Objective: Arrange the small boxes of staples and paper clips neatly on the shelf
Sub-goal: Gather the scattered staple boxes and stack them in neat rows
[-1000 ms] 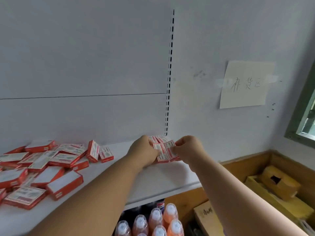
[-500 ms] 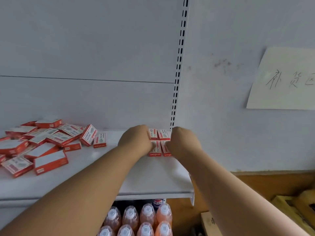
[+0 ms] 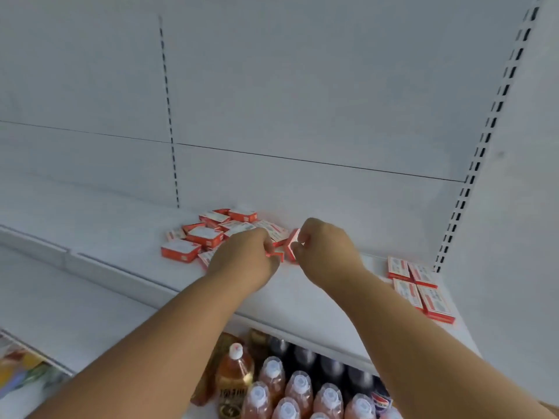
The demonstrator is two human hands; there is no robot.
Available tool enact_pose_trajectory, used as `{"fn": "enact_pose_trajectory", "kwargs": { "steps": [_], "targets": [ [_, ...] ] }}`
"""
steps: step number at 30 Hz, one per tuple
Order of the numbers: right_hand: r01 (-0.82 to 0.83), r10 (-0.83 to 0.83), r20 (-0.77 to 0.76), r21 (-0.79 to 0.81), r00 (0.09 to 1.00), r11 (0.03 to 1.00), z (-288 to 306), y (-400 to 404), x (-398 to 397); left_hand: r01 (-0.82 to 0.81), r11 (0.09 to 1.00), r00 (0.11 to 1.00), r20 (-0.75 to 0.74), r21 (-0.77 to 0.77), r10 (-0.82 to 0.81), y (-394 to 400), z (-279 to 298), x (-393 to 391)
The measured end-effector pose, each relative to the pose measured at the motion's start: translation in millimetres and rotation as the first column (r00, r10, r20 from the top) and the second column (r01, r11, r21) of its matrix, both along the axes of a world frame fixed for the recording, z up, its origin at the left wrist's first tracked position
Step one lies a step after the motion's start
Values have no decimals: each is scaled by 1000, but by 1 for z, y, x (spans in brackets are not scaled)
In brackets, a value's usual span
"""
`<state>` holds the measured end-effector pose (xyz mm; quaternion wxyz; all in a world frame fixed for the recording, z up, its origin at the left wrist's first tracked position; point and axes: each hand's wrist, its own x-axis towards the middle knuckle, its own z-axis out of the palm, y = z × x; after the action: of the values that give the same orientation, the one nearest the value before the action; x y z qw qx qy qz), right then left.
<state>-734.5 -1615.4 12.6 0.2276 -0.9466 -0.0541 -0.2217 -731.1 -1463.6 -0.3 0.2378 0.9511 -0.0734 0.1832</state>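
Boxes (image 3: 284,252) pinched between left hand (image 3: 246,258) and right hand (image 3: 325,246); pile (image 3: 211,234) behind.

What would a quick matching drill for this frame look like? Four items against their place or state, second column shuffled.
Column 1:
1. left hand
2. right hand
3. four aligned boxes
4. bottles

Column 2:
A. under the shelf
B. laid flat in a two-by-two block at the shelf's right end
C. pinches a red box standing on edge
D. grips a small box at the near edge of the loose pile

Pairs: 1-D, 2-C, 3-B, 4-A
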Motion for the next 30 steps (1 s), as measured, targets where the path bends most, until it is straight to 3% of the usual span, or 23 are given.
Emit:
{"fn": "enact_pose_trajectory", "kwargs": {
  "steps": [6, 11, 16, 22, 25, 30],
  "targets": [
    [-70, 71, 18, -24, 997, 997, -8, 101, 40, 0, 999, 1000, 20, -41, 1, 108, -6, 45],
    [-21, 21, 43, -18, 999, 1000, -14, 160, 73, 127, 992, 992, -15, 24, -127, 177, -9, 93],
    [59, -106, -148, -288, 983, 956, -15, 188, 95, 391, 914, 902, -240, 108, -358, 211, -4, 119],
    [114, -206, -225, -365, 952, 924, -10, 201, 99, 481, 866, 862, -251, 135, -440, 224, -10, 122],
    [126, -215, -264, -318, 940, 940, -6, 204, 97, 508, 850, 847, -258, 140, -464, 227, -11, 119],
    [196, -200, -335, -45, 921, 980, -9, 207, 95, 557, 824, 814, -270, 106, -515, 231, -9, 114]
  ]
}}
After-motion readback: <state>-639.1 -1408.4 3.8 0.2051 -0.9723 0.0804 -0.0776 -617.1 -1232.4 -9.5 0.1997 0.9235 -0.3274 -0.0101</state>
